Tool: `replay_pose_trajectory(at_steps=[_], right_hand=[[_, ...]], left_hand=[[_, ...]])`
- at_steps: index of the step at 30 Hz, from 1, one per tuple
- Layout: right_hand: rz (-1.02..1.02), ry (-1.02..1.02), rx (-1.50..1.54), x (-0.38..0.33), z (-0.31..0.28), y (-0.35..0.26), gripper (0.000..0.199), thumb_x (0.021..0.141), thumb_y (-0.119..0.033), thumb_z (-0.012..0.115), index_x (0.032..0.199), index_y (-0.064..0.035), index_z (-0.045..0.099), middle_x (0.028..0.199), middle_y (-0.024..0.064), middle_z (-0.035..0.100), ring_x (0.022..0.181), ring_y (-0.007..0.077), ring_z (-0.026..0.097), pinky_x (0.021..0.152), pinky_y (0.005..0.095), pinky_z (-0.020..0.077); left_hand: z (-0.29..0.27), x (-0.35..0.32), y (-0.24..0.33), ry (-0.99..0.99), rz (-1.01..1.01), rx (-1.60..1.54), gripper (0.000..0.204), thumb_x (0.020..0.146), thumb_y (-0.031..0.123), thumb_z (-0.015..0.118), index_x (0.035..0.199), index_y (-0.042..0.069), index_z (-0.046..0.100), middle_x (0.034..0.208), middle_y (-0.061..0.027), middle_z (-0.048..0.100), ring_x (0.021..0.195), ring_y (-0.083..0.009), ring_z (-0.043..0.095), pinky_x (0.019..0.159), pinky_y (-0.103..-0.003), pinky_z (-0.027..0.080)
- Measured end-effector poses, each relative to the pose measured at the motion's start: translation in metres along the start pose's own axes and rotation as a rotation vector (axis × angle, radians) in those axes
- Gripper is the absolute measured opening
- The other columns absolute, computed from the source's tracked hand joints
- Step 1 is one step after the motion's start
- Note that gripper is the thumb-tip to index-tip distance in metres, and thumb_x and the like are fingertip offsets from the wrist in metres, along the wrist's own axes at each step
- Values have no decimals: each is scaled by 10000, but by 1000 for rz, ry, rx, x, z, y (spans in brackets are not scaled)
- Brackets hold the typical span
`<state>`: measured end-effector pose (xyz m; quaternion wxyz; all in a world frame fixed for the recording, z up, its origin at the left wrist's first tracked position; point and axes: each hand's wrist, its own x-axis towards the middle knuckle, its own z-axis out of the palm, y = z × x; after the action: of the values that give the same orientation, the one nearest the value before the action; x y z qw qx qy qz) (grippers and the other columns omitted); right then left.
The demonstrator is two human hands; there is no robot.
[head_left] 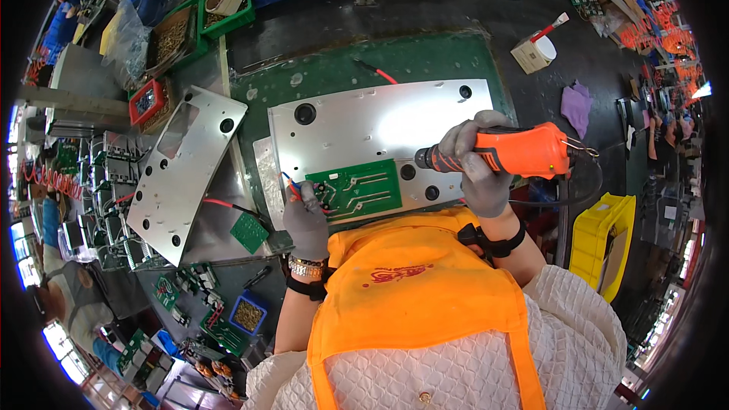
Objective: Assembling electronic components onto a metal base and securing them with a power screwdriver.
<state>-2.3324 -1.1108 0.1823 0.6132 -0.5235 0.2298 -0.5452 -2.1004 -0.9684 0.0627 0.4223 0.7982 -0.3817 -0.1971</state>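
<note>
In my right hand [486, 171], gloved in grey, is an orange and black electric screwdriver [524, 150], its nose pointing left over the metal panel. My left hand [305, 220], also gloved, is closed at the left end of a green circuit board [372, 188]; thin blue and red-orange wires [291, 184] stick out from its fingers. That board lies on the near part of a silver metal panel [334, 133] with round black feet. The screwdriver's tip is right of the board, apart from it. Whether any screw sits on the tip is too small to tell.
A second silver panel [186, 182] leans at left, near a small green board [249, 233]. Bins of small parts [171, 38] stand at the far left. On the right are a white cup with a brush [543, 49], a purple cloth [577, 108] and a yellow bin [604, 243].
</note>
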Motion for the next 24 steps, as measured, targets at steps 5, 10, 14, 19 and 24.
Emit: replay_pose_trajectory(at_steps=[5, 10, 14, 19, 24], right_hand=[[-4, -9, 23, 2, 0, 2, 470, 799, -31, 656, 1223, -91, 461, 747, 41, 542, 744, 203, 593, 656, 344, 499], [6, -120, -16, 3, 11, -3, 463, 797, 66, 623, 1211, -73, 471, 810, 44, 572, 769, 187, 597, 689, 339, 513], [100, -272, -269, -1, 26, -10, 402, 760, 125, 528, 1107, -68, 468, 797, 55, 556, 719, 181, 572, 712, 349, 498], [169, -189, -102, 4, 34, -6, 400, 793, 145, 596, 1134, -53, 524, 878, 25, 604, 801, 107, 594, 731, 250, 490], [147, -189, -171, -1, 37, -6, 375, 794, 139, 608, 1112, -44, 528, 872, 23, 608, 790, 96, 588, 712, 244, 482]], left_hand=[[0, 0, -4, -30, 1, 78, 206, 984, 146, 488, 1037, -5, 618, 752, -146, 632, 628, -281, 622, 577, -376, 480], [2, 4, -12, -54, 20, 92, 197, 974, 136, 492, 1040, 3, 621, 778, -161, 640, 644, -298, 628, 583, -382, 482], [-2, 3, -6, -37, 102, 81, 203, 980, 156, 495, 1035, 9, 623, 755, -155, 639, 642, -315, 627, 578, -383, 482], [-4, 6, 4, -59, 27, 94, 240, 998, 223, 497, 992, 24, 631, 747, -146, 659, 651, -330, 645, 566, -394, 489], [-4, 6, 2, -43, 52, 86, 278, 1012, 261, 485, 963, 33, 635, 768, -151, 678, 664, -336, 658, 551, -402, 489]])
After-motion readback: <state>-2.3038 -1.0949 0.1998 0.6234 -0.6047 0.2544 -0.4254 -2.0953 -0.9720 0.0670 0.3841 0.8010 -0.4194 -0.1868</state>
